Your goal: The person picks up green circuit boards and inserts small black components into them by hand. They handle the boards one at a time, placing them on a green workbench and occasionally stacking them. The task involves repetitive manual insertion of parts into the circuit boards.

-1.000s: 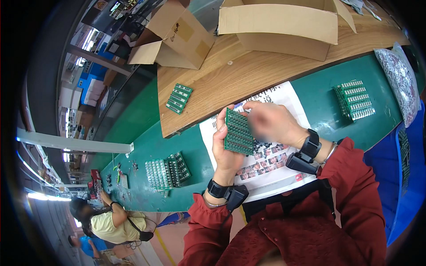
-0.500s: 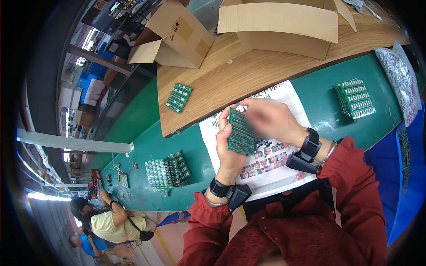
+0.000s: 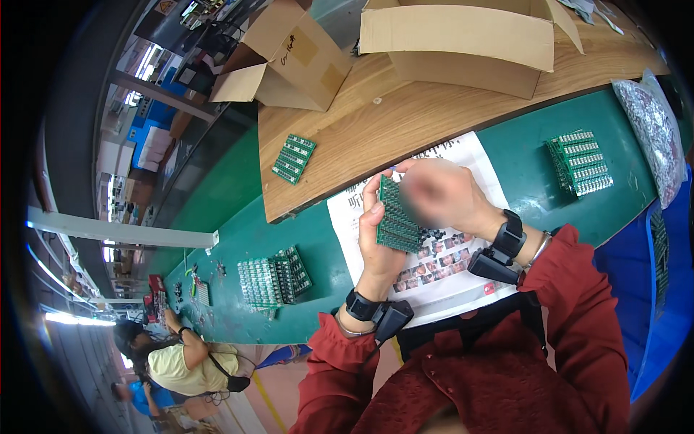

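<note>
My left hand (image 3: pixel 377 246) grips a green circuit board panel (image 3: pixel 397 220) by its left edge, tilted up over a printed sheet (image 3: pixel 441 278). Rows of small parts cover the face of the panel. Against its upper right side is my right hand (image 3: pixel 444 195); a blur hides its fingertips, so what they pinch, if anything, cannot be made out. Small black parts (image 3: pixel 434 235) lie on the sheet just beneath the panel. Stacked circuit board panels (image 3: pixel 271 280) stand to the left, another stack (image 3: pixel 580 163) to the right. A single panel (image 3: pixel 294 158) rests on the wooden board.
Two open cardboard boxes, one tilted (image 3: pixel 303 61) and one wide (image 3: pixel 455 40), stand on the raised wooden board (image 3: pixel 347 130). A bubble-wrap bag (image 3: pixel 650 137) lies at the right, above a blue bin (image 3: pixel 629 282). A co-worker (image 3: pixel 188 362) sits at the far left.
The panel and my left hand have shifted very slightly right in the picture, as has much of the scene. My right hand stays against the panel.
</note>
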Demonstrator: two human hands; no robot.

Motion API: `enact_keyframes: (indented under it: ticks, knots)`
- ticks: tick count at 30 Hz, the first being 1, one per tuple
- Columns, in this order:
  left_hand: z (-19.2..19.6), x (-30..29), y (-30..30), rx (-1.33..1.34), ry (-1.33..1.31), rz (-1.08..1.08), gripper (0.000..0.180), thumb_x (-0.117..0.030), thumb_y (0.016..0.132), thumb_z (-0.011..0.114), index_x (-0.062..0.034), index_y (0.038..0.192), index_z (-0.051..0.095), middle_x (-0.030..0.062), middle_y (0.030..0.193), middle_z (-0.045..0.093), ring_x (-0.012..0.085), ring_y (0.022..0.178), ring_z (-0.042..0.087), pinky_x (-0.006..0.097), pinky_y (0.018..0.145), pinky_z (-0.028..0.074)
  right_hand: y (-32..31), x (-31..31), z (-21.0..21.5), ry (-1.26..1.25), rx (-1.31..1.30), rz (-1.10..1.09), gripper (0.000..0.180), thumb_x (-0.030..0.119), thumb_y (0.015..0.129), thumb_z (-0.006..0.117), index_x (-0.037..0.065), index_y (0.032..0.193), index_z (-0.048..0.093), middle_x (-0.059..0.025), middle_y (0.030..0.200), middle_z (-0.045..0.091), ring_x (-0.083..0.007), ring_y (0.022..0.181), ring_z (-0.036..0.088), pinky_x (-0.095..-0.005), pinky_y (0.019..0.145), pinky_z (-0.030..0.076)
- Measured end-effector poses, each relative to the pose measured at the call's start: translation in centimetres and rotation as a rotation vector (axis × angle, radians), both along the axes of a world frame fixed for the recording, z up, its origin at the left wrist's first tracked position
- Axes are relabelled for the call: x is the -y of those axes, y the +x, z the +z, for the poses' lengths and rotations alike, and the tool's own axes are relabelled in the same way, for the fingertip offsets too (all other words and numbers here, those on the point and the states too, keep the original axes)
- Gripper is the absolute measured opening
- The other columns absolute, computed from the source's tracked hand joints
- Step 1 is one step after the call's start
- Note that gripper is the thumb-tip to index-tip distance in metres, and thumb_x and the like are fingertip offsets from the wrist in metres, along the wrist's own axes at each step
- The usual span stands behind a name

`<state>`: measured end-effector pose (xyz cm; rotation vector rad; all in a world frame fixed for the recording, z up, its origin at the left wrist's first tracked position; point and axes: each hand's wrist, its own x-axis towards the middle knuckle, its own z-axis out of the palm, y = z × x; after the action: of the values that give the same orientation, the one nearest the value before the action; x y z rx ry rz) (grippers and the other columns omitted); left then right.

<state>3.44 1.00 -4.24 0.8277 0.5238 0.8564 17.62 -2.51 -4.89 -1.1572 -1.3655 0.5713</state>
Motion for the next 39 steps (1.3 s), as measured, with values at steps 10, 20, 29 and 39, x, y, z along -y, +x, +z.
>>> enact_keyframes:
  ticks: [10,20,29,39]
  knots:
    - [0.3,0.2,0.1,0.015,-0.007,-0.006,0.058,-0.036,0.079,0.046,-0.0107,0.13,0.033,0.0157,0.119,0.047,0.0281,0.105,0.053,0.041,0.08,0.05,-0.1,0.1,0.4,0.101,0.035,-0.036,0.031,-0.005,0.073,0.063,0.004,0.103,0.058,-0.0064,0.075,0.058,-0.0179,0.066,0.06,-0.0289,0.056,0.051]
    - [0.2,0.3,0.2,0.014,-0.005,-0.007,0.06,-0.036,0.079,0.047,-0.0115,0.132,0.032,0.0147,0.12,0.046,0.0279,0.107,0.052,0.042,0.081,0.049,0.2,-0.1,1.1,0.175,0.126,-0.075,0.034,-0.005,0.073,0.064,0.004,0.105,0.059,-0.0066,0.078,0.058,-0.0175,0.065,0.06,-0.0284,0.059,0.051]
    - [-0.1,0.2,0.0,0.018,0.018,-0.053,0.061,-0.036,0.079,0.048,-0.0124,0.133,0.031,0.0146,0.123,0.044,0.0288,0.109,0.052,0.041,0.084,0.049,0.4,0.0,1.0,0.181,0.176,-0.087,0.038,-0.006,0.073,0.063,0.004,0.11,0.06,-0.0064,0.082,0.059,-0.0133,0.062,0.058,-0.0248,0.054,0.05]
    - [-0.1,0.2,0.1,0.021,0.028,-0.047,0.06,-0.035,0.08,0.047,-0.0108,0.132,0.031,0.0143,0.125,0.043,0.029,0.116,0.048,0.044,0.086,0.049,0.1,-0.4,1.0,0.211,0.241,-0.104,0.038,-0.008,0.074,0.062,0.002,0.111,0.057,-0.0065,0.081,0.058,-0.0153,0.069,0.06,-0.027,0.058,0.051]
